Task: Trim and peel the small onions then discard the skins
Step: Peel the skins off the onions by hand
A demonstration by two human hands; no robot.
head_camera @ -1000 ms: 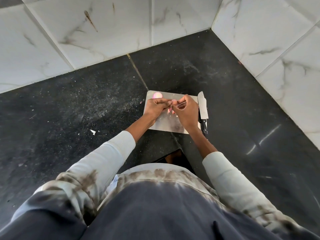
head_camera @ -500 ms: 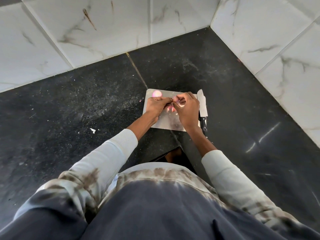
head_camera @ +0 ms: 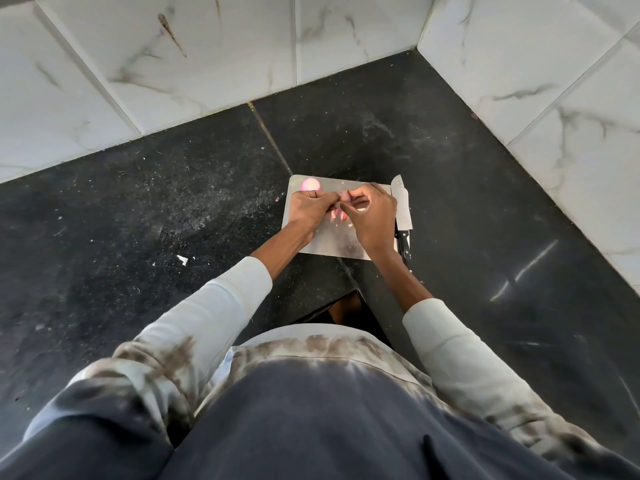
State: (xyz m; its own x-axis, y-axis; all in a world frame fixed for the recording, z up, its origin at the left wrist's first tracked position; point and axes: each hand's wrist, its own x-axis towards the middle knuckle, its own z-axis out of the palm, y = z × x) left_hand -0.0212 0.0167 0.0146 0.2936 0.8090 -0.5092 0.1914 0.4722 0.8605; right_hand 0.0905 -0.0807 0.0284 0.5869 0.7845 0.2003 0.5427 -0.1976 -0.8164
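Observation:
A small steel cutting board (head_camera: 327, 242) lies on the black counter. Above its middle my left hand (head_camera: 309, 208) and my right hand (head_camera: 372, 213) meet, fingertips pinching a small pink onion (head_camera: 344, 197) between them; most of it is hidden by the fingers. Pink skin scraps (head_camera: 338, 214) lie on the board just under the hands. A peeled pink onion (head_camera: 310, 184) sits at the board's far left corner, beside my left knuckles.
A knife (head_camera: 402, 213) with a black handle lies along the board's right edge, blade pointing away. The black stone counter (head_camera: 156, 209) is dusty, with a white scrap (head_camera: 182, 259) at the left. White marble-tiled walls (head_camera: 214, 64) close the back and right.
My two hands have drawn closer together over the onion and shifted slightly toward the far side of the board. The knife and peeled onion have stayed put.

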